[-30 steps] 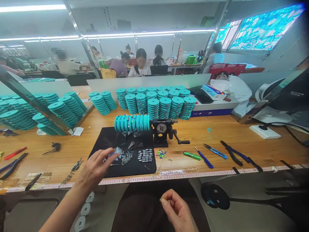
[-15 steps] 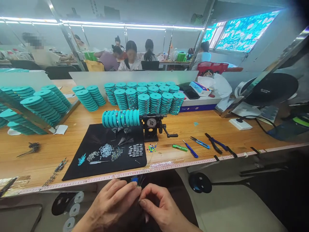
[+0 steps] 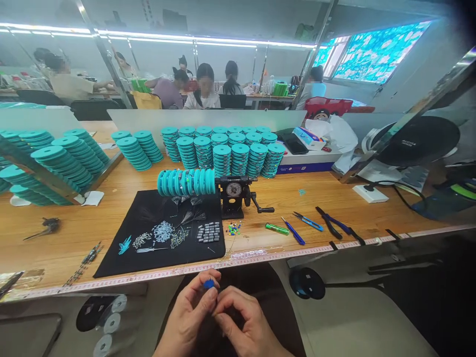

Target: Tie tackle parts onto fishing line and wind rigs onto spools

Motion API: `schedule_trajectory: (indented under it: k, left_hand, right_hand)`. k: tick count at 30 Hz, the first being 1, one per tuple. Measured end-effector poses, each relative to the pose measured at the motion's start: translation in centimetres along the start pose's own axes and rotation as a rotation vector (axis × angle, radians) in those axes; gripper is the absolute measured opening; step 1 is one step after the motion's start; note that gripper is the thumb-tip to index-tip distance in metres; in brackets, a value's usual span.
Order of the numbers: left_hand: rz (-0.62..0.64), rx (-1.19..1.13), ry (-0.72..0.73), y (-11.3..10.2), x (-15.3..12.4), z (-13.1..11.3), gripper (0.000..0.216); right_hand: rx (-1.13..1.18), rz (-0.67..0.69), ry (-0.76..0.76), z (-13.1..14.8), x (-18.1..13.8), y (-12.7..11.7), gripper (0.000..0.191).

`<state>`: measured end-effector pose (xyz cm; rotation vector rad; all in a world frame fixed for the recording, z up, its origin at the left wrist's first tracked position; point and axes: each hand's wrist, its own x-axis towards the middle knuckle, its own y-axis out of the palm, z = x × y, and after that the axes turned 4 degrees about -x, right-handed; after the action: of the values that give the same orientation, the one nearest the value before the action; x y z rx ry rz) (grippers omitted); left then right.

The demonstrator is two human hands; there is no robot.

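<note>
While a blue piece (image 3: 208, 284) is clamped by left fingers (image 3: 207, 301), right fingers (image 3: 233, 299) are pinched together, contents unclear; black disc (image 3: 412, 151) is marked "AUC…".

Upper right: window with blue patterned covering (image 3: 381, 52), red toy-like car (image 3: 329, 105) below it. Light strip (image 3: 159, 38) runs across top. Upper middle: co-worker in purple top (image 3: 168, 93) beside yellow bag (image 3: 147, 100); green basket (image 3: 280, 89) farther right. Right of centre: dark phone (image 3: 293, 142) on white-and-blue box (image 3: 307, 167), crumpled white plastic bag (image 3: 340, 131) alongside. Right: big black disc (image 3: 414, 141), lettering on it; white power strip (image 3: 370, 193), black cable (image 3: 405, 191) plugged in. Left: white paper scrap (image 3: 92, 198) by metal post's foot.
</note>
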<state>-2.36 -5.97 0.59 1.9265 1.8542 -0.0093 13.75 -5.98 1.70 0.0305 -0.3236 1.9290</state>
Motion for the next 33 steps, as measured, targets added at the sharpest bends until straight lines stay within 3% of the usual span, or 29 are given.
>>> schedule_trajectory:
  k: [4, 8, 15, 21, 26, 30, 33]
  left_hand:
    - [-0.017, 0.242, 0.118, 0.5, 0.4, 0.1, 0.024]
    - [0.073, 0.099, -0.034, 1.5, -0.1, 0.8, 0.027]
    - [0.088, 0.115, -0.056, 2.3, -0.8, 0.8, 0.035]
    - [0.108, 0.086, -0.104, 1.6, -0.5, 1.1, 0.037]
    - [0.032, 0.302, 0.024, 2.0, -0.6, 0.4, 0.036]
    - [0.037, 0.472, 0.066, 1.9, -0.5, 0.4, 0.033]
    - [0.053, 0.474, 0.076, 1.7, -0.4, 0.5, 0.029]
  right_hand:
    - [-0.078, -0.163, 0.142, 0.4, -0.4, -1.9, 0.015]
    - [-0.076, -0.242, 0.315, 0.9, -0.5, -3.6, 0.022]
    - [-0.088, -0.232, 0.324, 0.4, 0.7, -3.9, 0.024]
    - [-0.262, -0.121, 0.274, -0.3, 1.0, -3.8, 0.019]
    - [-0.145, -0.284, 0.314, -0.6, 1.1, -5.1, 0.023]
    - [-0.220, -0.159, 0.334, 0.5, 0.6, -5.0, 0.021]
    - [-0.338, -0.052, 0.324, 0.8, 0.4, -4.1, 0.016]
